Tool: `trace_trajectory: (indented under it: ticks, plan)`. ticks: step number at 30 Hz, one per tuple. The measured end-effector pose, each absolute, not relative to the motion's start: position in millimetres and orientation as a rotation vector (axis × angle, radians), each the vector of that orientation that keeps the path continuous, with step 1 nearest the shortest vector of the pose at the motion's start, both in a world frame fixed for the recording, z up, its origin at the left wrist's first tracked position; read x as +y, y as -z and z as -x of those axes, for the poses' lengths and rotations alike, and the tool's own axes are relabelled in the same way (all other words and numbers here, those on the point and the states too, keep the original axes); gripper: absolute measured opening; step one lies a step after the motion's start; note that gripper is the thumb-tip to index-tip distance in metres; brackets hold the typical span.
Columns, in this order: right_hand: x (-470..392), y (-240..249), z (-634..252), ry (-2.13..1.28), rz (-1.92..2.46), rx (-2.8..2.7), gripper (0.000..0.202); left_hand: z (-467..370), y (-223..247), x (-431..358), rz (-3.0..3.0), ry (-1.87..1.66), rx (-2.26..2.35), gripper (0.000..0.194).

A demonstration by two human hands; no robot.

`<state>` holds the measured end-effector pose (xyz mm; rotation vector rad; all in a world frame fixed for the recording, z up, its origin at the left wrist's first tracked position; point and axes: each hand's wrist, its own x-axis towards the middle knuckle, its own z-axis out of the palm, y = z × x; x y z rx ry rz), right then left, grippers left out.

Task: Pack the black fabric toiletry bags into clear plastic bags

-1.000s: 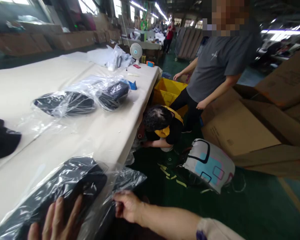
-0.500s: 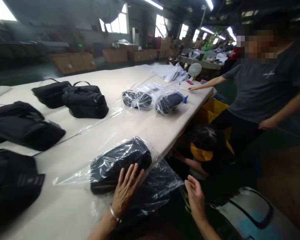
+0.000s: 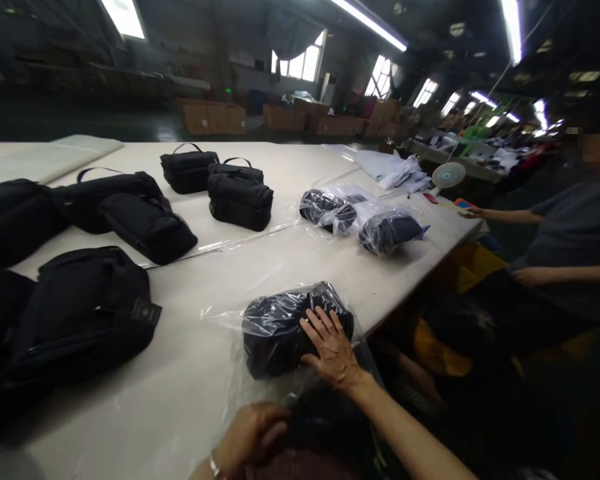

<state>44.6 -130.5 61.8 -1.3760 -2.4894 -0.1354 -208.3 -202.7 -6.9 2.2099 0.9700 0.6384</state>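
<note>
A black bag in clear plastic [image 3: 275, 333] lies near the front edge of the pale table [image 3: 190, 400]. My right hand [image 3: 333, 350] rests on the right part of it, fingers spread and nothing gripped. Below the bag, at the table's front edge, my left hand [image 3: 255, 430] has curled fingers beside the loose plastic; blur and shade hide what they hold, if anything. A bracelet circles the left wrist.
Several black bags [image 3: 240, 197] stand on the left. Two wrapped bags [image 3: 390, 230] lie further back, near white sheets [image 3: 395, 170] and a fan [image 3: 449, 175]. A person in grey [image 3: 575, 227] stands right; another crouches beside the table.
My right hand has moved left onto the wrapped bag. My left hand has come off the bag to its near side and curled. The view has turned left.
</note>
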Motion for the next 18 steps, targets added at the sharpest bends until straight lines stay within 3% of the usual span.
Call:
trace_trajectory:
  ticks: [4, 7, 9, 11, 14, 18]
  plan:
    - [-107, -74, -40, 0.134, 1.397, -2.522, 0.075, 271, -38, -154, -1.521, -0.986, 1.792, 0.044]
    - [-106, -78, -37, 0.148, 1.390, -2.530, 0.070, 290, -59, -102, -1.315, -1.108, 1.760, 0.080]
    - [-120, -78, -40, 0.139, 1.370, -2.535, 0.066, 286, -70, -77, -1.308, -1.067, 1.563, 0.086]
    - [-142, -80, -46, 0.091, 1.344, -2.548, 0.064, 276, -76, -66, -1.347, -0.947, 1.365, 0.075]
    - [-168, -96, -54, -0.059, 1.341, -2.473, 0.050, 260, -71, -76, -1.505, -0.851, 1.161, 0.039]
    - [-145, -127, -66, -0.121, 1.733, -1.907, 0.035, 248, -48, -112, -1.760, -0.981, 1.116, 0.017]
